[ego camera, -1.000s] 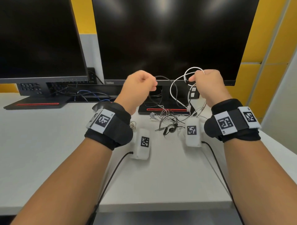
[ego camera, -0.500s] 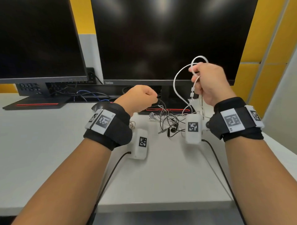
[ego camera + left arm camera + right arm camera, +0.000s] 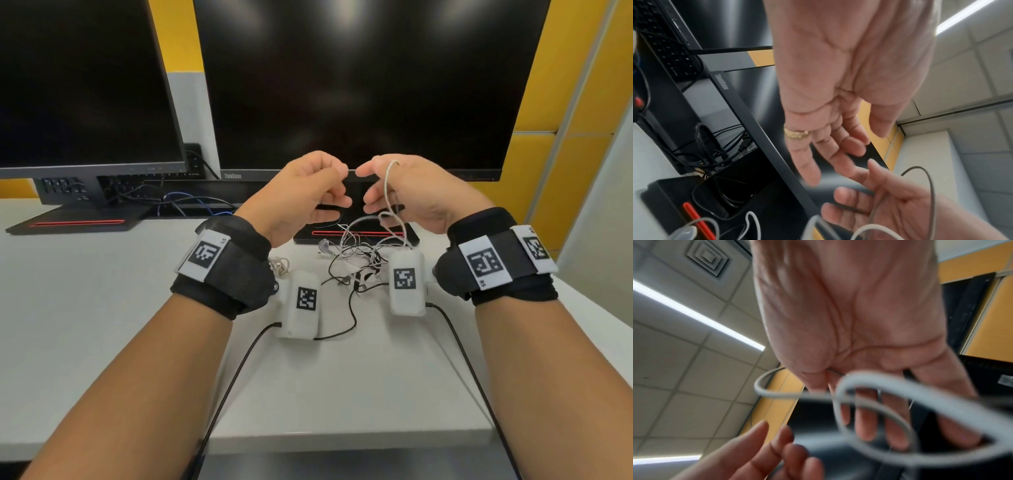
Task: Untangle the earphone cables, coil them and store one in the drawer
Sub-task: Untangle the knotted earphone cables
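Both hands hover close together above the desk, in front of the big monitor. A white earphone cable [image 3: 387, 192] hangs over my right hand [image 3: 376, 192] by the thumb and drops to the tangle of white and black earphone cables [image 3: 356, 260] on the desk. In the right wrist view the white cable [image 3: 756, 385] loops past the thumb of my right hand [image 3: 869, 402], which pinches it. My left hand [image 3: 329, 192] faces the right one; in the left wrist view my left hand [image 3: 838, 154] has relaxed fingers with nothing in them. No drawer is in view.
Two dark monitors stand at the back, the nearer one's base [image 3: 356, 234] right behind the tangle. A small beige coil of cable [image 3: 279, 265] lies by my left wrist. A black cable [image 3: 349, 308] trails toward me across the white desk [image 3: 102, 308].
My right hand came down from its raised position with the white cable. My left hand rose from the desk side, opened from a fist and now sits close to the right hand.
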`<state>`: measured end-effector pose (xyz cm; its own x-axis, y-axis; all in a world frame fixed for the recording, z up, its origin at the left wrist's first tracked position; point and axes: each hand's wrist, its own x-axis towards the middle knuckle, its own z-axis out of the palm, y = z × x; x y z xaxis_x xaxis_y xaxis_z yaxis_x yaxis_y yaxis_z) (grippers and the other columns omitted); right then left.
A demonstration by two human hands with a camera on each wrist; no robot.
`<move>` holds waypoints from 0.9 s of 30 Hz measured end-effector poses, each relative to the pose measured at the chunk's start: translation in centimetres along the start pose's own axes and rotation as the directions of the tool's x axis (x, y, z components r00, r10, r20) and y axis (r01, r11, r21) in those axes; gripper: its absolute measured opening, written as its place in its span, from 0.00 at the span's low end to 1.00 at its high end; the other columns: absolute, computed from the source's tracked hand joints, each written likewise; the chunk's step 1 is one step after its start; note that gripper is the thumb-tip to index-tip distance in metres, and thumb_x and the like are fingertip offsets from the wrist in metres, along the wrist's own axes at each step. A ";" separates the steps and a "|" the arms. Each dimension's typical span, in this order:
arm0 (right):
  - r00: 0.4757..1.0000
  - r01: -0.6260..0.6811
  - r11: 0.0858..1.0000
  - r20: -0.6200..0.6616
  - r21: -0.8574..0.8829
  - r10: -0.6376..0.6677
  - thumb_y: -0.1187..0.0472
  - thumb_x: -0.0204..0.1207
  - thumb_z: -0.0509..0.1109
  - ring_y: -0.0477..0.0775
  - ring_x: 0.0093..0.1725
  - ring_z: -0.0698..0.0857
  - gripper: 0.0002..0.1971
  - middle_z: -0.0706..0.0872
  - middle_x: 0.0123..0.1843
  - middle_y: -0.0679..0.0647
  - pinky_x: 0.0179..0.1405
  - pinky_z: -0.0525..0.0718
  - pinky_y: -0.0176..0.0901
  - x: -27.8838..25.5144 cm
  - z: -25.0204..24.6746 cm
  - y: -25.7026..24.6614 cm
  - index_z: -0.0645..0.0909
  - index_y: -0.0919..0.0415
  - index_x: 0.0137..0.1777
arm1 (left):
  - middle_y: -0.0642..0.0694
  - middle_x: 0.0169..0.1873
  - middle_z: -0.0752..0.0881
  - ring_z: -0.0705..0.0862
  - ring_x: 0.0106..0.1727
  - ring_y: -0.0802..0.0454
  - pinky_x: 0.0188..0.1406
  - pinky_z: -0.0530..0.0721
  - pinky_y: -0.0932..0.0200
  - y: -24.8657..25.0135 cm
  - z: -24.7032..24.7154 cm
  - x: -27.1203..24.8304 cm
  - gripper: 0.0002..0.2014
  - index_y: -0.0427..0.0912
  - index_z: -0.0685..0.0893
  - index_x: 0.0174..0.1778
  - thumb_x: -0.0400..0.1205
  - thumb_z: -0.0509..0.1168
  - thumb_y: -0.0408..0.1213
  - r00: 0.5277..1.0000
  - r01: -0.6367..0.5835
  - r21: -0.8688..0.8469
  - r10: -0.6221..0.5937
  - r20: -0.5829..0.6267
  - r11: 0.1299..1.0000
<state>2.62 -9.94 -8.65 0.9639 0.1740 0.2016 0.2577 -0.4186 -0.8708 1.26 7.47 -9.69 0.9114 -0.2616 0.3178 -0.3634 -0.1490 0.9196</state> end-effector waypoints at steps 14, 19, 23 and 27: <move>0.980 -0.063 0.996 -0.184 0.055 0.072 0.63 0.86 0.53 0.55 0.38 0.84 0.12 0.82 0.39 0.58 0.32 0.88 0.44 0.0 0.3 -0.8 0.77 0.57 0.60 | 0.59 0.66 0.81 0.80 0.65 0.63 0.68 0.76 0.52 -0.1 0.3 -1.2 0.18 0.65 0.73 0.68 0.82 0.62 0.55 0.883 -0.042 0.231 -0.072 0.464 0.972; 0.985 -0.046 0.971 -0.150 0.233 0.082 0.68 0.85 0.61 0.54 0.37 0.85 0.08 0.80 0.44 0.61 0.36 0.88 0.45 0.2 0.4 -1.1 0.76 0.64 0.61 | 0.61 0.63 0.74 0.76 0.55 0.77 0.49 0.76 0.80 -0.3 0.4 -1.0 0.09 0.50 0.81 0.61 0.86 0.62 0.39 0.889 -0.100 0.312 -0.056 0.454 0.945; 0.974 -0.019 0.978 -0.217 0.206 0.065 0.74 0.82 0.61 0.62 0.49 0.89 0.08 0.82 0.44 0.63 0.49 0.90 0.49 0.2 0.4 -0.9 0.78 0.62 0.48 | 0.65 0.59 0.78 0.75 0.55 0.85 0.50 0.74 0.84 -0.3 0.0 -0.7 0.03 0.47 0.81 0.49 0.85 0.62 0.35 0.920 -0.109 0.270 -0.006 0.393 0.957; 0.962 -0.056 0.998 -0.265 0.025 0.061 0.73 0.82 0.60 0.60 0.54 0.87 0.10 0.85 0.50 0.63 0.55 0.88 0.53 0.6 0.8 -0.7 0.80 0.61 0.51 | 0.54 0.68 0.79 0.81 0.65 0.63 0.61 0.79 0.71 -0.8 0.2 -0.5 0.09 0.48 0.78 0.61 0.86 0.62 0.35 0.896 -0.142 0.202 0.039 0.442 0.969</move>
<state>2.97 -8.79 -8.25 0.9609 -0.0945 0.2602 0.2015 -0.4056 -0.8916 1.08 7.56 -10.62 0.7172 -0.6617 0.2184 -0.5205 -0.3003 0.7993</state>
